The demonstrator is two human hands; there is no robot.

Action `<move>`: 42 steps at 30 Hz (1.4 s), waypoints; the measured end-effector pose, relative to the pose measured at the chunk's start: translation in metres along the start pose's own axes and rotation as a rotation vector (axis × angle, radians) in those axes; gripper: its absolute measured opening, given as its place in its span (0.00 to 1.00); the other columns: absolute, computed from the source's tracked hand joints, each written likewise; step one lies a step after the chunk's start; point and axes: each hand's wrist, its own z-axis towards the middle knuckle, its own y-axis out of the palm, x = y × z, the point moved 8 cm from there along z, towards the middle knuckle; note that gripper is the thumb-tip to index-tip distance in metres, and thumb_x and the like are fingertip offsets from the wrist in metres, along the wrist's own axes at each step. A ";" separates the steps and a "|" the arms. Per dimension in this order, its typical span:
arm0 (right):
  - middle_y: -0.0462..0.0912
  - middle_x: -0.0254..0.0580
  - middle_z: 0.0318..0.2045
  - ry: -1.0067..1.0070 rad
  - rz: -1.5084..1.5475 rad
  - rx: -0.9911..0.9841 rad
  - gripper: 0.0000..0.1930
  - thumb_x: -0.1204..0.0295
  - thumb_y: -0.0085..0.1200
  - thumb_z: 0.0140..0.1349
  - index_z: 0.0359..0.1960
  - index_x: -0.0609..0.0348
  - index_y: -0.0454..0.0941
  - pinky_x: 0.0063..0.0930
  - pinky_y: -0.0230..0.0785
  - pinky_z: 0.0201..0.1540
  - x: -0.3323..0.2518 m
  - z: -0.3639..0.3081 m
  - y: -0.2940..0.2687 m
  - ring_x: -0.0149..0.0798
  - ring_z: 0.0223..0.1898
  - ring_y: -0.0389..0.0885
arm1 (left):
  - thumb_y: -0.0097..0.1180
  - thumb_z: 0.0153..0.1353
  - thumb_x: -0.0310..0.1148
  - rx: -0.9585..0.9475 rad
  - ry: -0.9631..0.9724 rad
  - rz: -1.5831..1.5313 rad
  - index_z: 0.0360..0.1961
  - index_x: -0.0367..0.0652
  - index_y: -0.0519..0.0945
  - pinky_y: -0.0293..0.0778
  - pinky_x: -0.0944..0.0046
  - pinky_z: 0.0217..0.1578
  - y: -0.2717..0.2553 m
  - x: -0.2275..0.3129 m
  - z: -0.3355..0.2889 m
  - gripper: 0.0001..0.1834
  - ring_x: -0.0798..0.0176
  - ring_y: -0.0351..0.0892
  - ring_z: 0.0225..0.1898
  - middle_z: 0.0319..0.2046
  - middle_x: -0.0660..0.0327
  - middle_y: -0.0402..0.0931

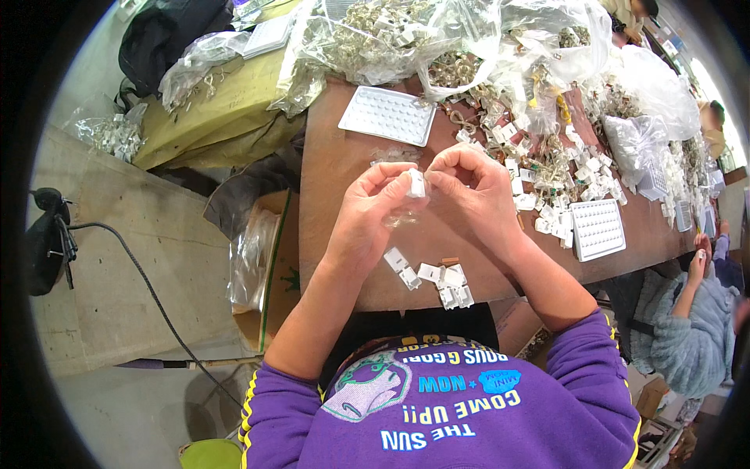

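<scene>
Over the middle of the brown table (336, 156), my left hand (359, 215) pinches a small white plastic piece (416, 184) between thumb and fingertips. Right beside it, my right hand (478, 197) is closed in a pinch, its fingertips at the edge of the piece. Whatever those right fingertips grip is too small or hidden to name. Clear plastic film (402, 216) shows just under my left fingers. Nearer to me, several small white plastic pieces (451, 277) lie loosely grouped by the table's front edge, with a small brown strip (450, 260) beside them.
A white tray with rows of round bumps (388, 116) lies at the back; a similar tray (598, 228) sits at right. White pieces with metallic parts (562, 168) heap up there beneath clear bags (539, 39). A cardboard box (269, 270) stands left; another person's sleeve (691, 344) shows far right.
</scene>
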 end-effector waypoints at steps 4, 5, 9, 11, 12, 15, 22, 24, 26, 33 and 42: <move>0.79 0.37 0.28 -0.028 -0.009 -0.002 0.04 0.77 0.61 0.55 0.30 0.64 0.80 0.20 0.69 0.31 -0.004 -0.001 0.001 0.27 0.28 0.77 | 0.59 0.63 0.31 0.012 -0.010 0.009 0.47 0.35 0.76 0.76 0.68 0.42 -0.001 -0.001 0.000 0.14 0.67 0.80 0.38 0.38 0.58 0.79; 0.79 0.37 0.28 -0.037 -0.022 -0.012 0.04 0.77 0.62 0.55 0.30 0.64 0.80 0.21 0.69 0.31 -0.004 -0.001 0.002 0.27 0.28 0.77 | 0.59 0.63 0.31 0.009 0.001 0.035 0.47 0.35 0.76 0.75 0.69 0.41 0.000 0.000 0.000 0.14 0.67 0.80 0.38 0.38 0.59 0.79; 0.79 0.37 0.27 -0.051 -0.050 -0.047 0.05 0.76 0.62 0.55 0.30 0.65 0.80 0.21 0.68 0.30 -0.004 -0.002 0.005 0.26 0.27 0.76 | 0.58 0.64 0.31 0.010 0.015 0.115 0.47 0.35 0.77 0.75 0.70 0.40 -0.001 0.001 -0.001 0.13 0.68 0.80 0.38 0.37 0.60 0.80; 0.78 0.37 0.27 -0.057 -0.066 -0.050 0.05 0.76 0.62 0.55 0.29 0.65 0.80 0.20 0.67 0.30 -0.003 -0.002 0.005 0.26 0.27 0.75 | 0.58 0.64 0.31 0.009 0.008 0.121 0.47 0.35 0.77 0.74 0.70 0.40 -0.002 0.000 -0.001 0.13 0.69 0.79 0.38 0.37 0.60 0.80; 0.78 0.36 0.27 -0.042 -0.041 -0.053 0.05 0.76 0.62 0.55 0.29 0.65 0.80 0.20 0.67 0.29 -0.002 -0.002 0.006 0.26 0.26 0.74 | 0.58 0.64 0.31 0.010 0.002 0.120 0.47 0.35 0.77 0.74 0.70 0.40 -0.002 0.000 -0.001 0.13 0.69 0.79 0.38 0.37 0.60 0.79; 0.78 0.36 0.27 -0.014 -0.014 -0.027 0.04 0.76 0.62 0.54 0.28 0.64 0.80 0.20 0.66 0.29 0.000 -0.003 0.005 0.26 0.26 0.74 | 0.57 0.64 0.32 0.014 -0.002 0.085 0.46 0.35 0.77 0.75 0.70 0.42 -0.001 0.001 -0.003 0.13 0.69 0.79 0.38 0.38 0.60 0.79; 0.78 0.40 0.28 -0.189 -0.097 0.007 0.02 0.79 0.59 0.55 0.29 0.63 0.78 0.24 0.69 0.28 -0.012 -0.005 0.003 0.32 0.27 0.77 | 0.52 0.68 0.31 0.016 -0.002 0.101 0.47 0.36 0.75 0.74 0.72 0.35 0.000 0.001 -0.001 0.12 0.69 0.80 0.38 0.38 0.60 0.79; 0.78 0.40 0.29 -0.252 -0.120 -0.009 0.03 0.80 0.58 0.55 0.29 0.64 0.76 0.24 0.69 0.29 -0.015 -0.007 0.005 0.33 0.29 0.77 | 0.52 0.68 0.32 0.017 -0.002 0.107 0.47 0.36 0.75 0.75 0.71 0.36 0.000 -0.001 -0.001 0.12 0.68 0.80 0.37 0.38 0.60 0.79; 0.77 0.39 0.31 -0.328 -0.203 -0.045 0.04 0.82 0.59 0.55 0.30 0.64 0.75 0.23 0.68 0.30 -0.020 -0.009 0.008 0.32 0.30 0.76 | 0.53 0.67 0.33 0.027 -0.021 0.119 0.47 0.35 0.76 0.75 0.69 0.39 -0.002 -0.003 -0.003 0.12 0.69 0.79 0.38 0.38 0.60 0.79; 0.77 0.45 0.29 -0.362 -0.237 -0.036 0.03 0.80 0.57 0.55 0.29 0.63 0.74 0.32 0.72 0.30 -0.027 -0.010 0.008 0.45 0.30 0.79 | 0.55 0.66 0.33 -0.016 0.004 0.165 0.45 0.34 0.77 0.74 0.71 0.41 0.000 -0.002 -0.001 0.13 0.71 0.78 0.36 0.37 0.61 0.79; 0.78 0.44 0.30 -0.461 -0.345 0.017 0.03 0.80 0.56 0.57 0.30 0.62 0.75 0.30 0.73 0.29 -0.033 -0.018 0.010 0.43 0.29 0.80 | 0.54 0.67 0.32 -0.136 -0.030 0.035 0.47 0.36 0.76 0.71 0.74 0.36 -0.002 -0.010 0.003 0.12 0.73 0.77 0.36 0.37 0.63 0.78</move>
